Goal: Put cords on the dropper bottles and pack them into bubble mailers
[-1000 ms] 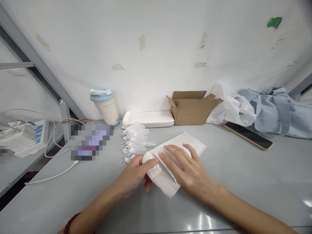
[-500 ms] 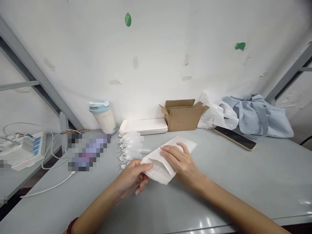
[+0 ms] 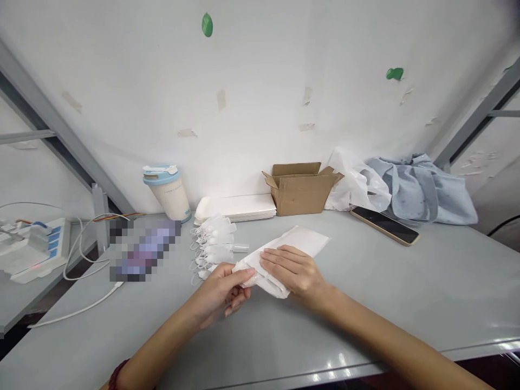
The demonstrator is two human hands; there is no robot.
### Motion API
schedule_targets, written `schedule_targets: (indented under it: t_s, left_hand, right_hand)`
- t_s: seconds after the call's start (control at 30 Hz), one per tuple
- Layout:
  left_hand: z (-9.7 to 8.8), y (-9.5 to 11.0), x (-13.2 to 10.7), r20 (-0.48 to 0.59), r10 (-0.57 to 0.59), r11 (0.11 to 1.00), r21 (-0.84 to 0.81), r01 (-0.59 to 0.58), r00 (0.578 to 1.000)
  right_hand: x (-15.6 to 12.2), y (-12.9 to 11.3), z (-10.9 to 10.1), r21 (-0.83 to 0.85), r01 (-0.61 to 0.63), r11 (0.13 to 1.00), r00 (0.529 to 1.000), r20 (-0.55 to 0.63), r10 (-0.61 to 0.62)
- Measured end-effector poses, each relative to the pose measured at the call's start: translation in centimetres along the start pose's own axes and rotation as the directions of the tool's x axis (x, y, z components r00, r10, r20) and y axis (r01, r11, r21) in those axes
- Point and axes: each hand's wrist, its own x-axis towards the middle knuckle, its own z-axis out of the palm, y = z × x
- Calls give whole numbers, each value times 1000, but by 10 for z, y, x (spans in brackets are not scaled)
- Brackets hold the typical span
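Note:
A white paper envelope (image 3: 303, 241) is tilted over the table, held between my two hands. My left hand (image 3: 227, 287) pinches its near left corner, thumb on top and other fingers curled below. My right hand (image 3: 292, 271) lies over its right part with the fingers together, pressing on the upper face; the thumb is hidden. The envelope's near end is creased and almost flat between the hands. Just left of it lies a row of small whitish pieces with thin loops (image 3: 217, 238), their exact kind unclear. A short clear tube (image 3: 240, 248) sticks out from them.
Along the wall stand a cup with a blue lid (image 3: 168, 192), a stack of white envelopes (image 3: 239, 207), an opened cardboard box (image 3: 303, 192), a white plastic bag (image 3: 357, 181) and a blue cloth bag (image 3: 426, 189). A phone (image 3: 384, 225) lies at right, a power strip (image 3: 36, 252) at left.
My right hand's fingers have drawn together and pressed down on the envelope. Its gaping near end has flattened. My left hand keeps its pinch; the view has shifted slightly.

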Motion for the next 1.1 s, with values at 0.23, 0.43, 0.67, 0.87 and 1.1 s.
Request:
schedule_targets:
  t_s: [0.23, 0.43, 0.67, 0.87, 1.1]
  left_hand:
    - [-2, 4, -3, -69, 21, 994, -104, -28, 997]
    - [8, -5, -10, -95, 583, 760, 416, -500, 807]
    - [11, -19, -4, 286, 870, -21, 836, -549, 401]
    - [11, -28, -1, 421, 808, -204, 856, -475, 412]
    - [13, -19, -1, 244, 795, 8, 911, -412, 555]
  right_hand:
    - [-1, 6, 1, -129, -46, 991, 996, 72, 55]
    - [-3, 9, 1, -97, -1, 995, 991, 133, 14]
    - [-1, 8, -1, 102, -141, 985, 960, 257, 111]
    - [1, -2, 0, 158, -80, 984, 980, 192, 49]
    - [7, 13, -20, 53, -136, 989, 970, 212, 122]
